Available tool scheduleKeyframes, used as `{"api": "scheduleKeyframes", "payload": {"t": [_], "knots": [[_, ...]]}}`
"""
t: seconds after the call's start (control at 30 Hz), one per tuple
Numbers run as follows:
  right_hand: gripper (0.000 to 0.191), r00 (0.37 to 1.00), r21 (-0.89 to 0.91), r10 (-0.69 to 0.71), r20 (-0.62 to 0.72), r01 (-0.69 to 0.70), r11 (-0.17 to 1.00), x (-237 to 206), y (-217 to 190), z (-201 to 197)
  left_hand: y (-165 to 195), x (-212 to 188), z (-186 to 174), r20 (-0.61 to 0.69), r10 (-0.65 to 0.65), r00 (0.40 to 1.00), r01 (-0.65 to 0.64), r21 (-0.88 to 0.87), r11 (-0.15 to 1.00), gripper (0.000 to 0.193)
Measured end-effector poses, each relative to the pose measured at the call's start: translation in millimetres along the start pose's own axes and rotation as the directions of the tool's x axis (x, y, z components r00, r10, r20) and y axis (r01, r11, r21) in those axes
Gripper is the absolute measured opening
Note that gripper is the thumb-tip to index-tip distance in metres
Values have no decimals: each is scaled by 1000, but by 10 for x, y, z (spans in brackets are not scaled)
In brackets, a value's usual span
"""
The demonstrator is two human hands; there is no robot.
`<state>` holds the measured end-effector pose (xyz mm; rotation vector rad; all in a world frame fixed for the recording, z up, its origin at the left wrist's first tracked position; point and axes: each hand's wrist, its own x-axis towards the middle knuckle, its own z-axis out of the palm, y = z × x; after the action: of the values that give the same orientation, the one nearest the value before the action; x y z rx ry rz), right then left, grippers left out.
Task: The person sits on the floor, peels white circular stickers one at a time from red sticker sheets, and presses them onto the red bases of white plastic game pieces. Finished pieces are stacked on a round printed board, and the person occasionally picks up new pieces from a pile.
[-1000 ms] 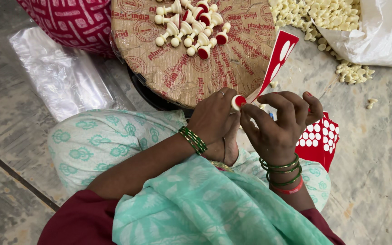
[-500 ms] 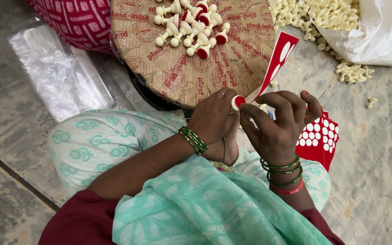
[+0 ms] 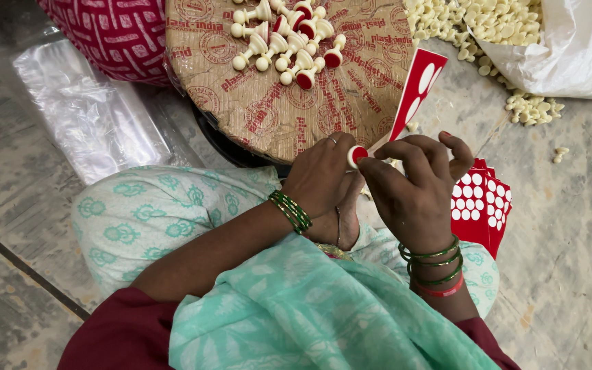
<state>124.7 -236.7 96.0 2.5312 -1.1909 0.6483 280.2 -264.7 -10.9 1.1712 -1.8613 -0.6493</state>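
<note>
— Cream plastic with a round red face: that's the little peg [image 3: 357,155], pinched at the fingertips of the left hand [image 3: 323,179], just over her lap.

— And the right hand [image 3: 416,188]?

— Its fingers curl in close, touching the peg's red disc. A red sticker strip [image 3: 416,92] with white oval gaps rises slantwise from behind those fingers.

— What's nearest beyond that?

— Just beside her right wrist, a stack of red sheets [image 3: 482,207] covered in white dots, lying on the stone floor. Ahead of her hands, a round brown cardboard board [image 3: 268,109] stamped with red marks carries a cluster of finished pegs [image 3: 286,41], some red-faced.

— Farther out?

— A white bag [image 3: 577,48] at the upper right spills loose cream pegs [image 3: 488,24]. To the left lies a clear plastic bag [image 3: 87,113], flat and crinkled.
</note>
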Motion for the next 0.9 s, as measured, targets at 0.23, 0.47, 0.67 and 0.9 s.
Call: {"api": "scheduleKeyframes", "payload": {"t": [0.23, 0.47, 0.67, 0.9], "knots": [[22, 993, 203, 74, 90, -91, 975, 1, 24, -66, -84, 24, 81, -20, 4, 1000, -4, -4, 1000, 37], [48, 958, 243, 286, 33, -285, 927, -59, -10, 111, -127, -23, 64, -57, 96, 994, -96, 5, 995, 39], [14, 946, 231, 320, 52, -323, 918, -73, 175, 300, -96, 6, 14, 15, 137, 991, -135, -65, 989, 34], [20, 934, 244, 357, -5, -345, 906, -198, 361, 473, -372, -45, 21, 18, 107, 994, -77, -571, 817, 27]]}}
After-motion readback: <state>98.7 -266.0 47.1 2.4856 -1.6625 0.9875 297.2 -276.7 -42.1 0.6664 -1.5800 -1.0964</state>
